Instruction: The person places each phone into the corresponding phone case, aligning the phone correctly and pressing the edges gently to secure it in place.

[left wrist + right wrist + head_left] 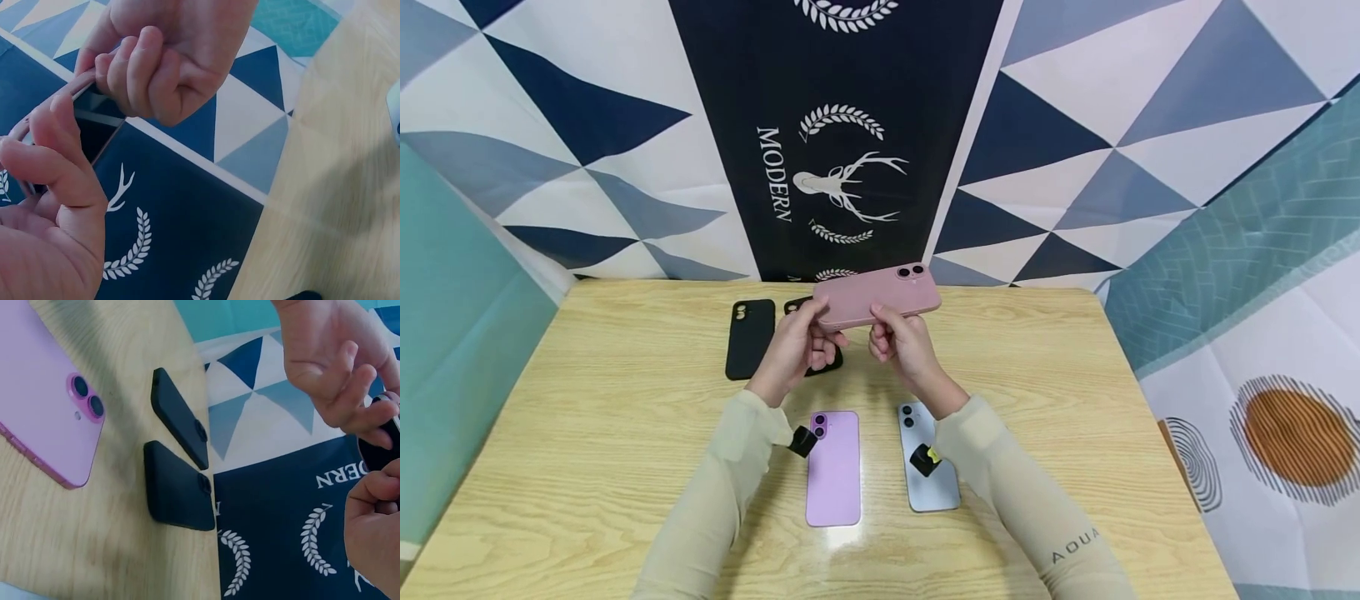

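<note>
A pink phone (pixel 880 293) with two camera lenses is held above the far edge of the table, its back turned up and its long side running crosswise. My left hand (pixel 793 343) grips its left end, thumb on the back and fingers beneath. At the near long edge, my right hand (pixel 912 348) pinches it between the thumb and curled fingers. The left wrist view shows its dark front (pixel 97 134) and pink rim. Whether the pink is a fitted case, I cannot tell.
Two black phone cases (pixel 178 487) lie at the far left of the wooden table (pixel 625 433); the left hand partly covers one in the head view. Nearer are a purple phone (pixel 833 479) and a light blue phone (pixel 934 493). A patterned cloth (pixel 1037 150) hangs behind the table.
</note>
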A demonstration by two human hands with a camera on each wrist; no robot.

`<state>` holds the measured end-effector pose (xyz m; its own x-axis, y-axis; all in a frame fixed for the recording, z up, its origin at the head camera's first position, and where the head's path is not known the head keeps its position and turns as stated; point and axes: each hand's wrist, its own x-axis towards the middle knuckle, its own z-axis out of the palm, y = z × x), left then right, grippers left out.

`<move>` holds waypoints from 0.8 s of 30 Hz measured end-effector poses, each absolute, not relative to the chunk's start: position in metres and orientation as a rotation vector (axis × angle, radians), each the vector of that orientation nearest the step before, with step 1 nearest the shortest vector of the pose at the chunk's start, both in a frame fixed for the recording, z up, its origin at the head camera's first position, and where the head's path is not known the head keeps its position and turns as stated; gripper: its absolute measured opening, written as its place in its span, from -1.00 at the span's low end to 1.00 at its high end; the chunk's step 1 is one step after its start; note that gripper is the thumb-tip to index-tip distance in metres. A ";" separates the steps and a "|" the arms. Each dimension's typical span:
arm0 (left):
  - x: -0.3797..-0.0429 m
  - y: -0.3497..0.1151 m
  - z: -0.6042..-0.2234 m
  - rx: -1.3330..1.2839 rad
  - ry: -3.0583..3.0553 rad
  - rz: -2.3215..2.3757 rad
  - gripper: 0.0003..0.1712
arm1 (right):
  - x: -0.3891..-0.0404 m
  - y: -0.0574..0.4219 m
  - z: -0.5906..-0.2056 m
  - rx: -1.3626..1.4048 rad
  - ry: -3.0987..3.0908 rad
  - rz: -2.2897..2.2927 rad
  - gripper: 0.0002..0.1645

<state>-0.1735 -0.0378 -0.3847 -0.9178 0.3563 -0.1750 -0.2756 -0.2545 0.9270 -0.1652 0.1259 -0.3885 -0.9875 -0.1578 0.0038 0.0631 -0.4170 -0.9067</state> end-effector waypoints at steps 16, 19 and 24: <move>-0.173 -0.033 -0.389 0.227 1.590 2.296 -0.66 | -0.162 0.122 -0.389 -0.151 1.661 -2.405 -0.55; -0.172 -0.031 -0.390 0.246 1.587 2.283 -0.68 | -0.160 0.116 -0.389 -0.159 1.668 -2.370 -0.55; -0.171 -0.031 -0.388 0.288 1.572 2.280 -0.72 | -0.160 0.111 -0.388 -0.164 1.630 -2.439 -0.53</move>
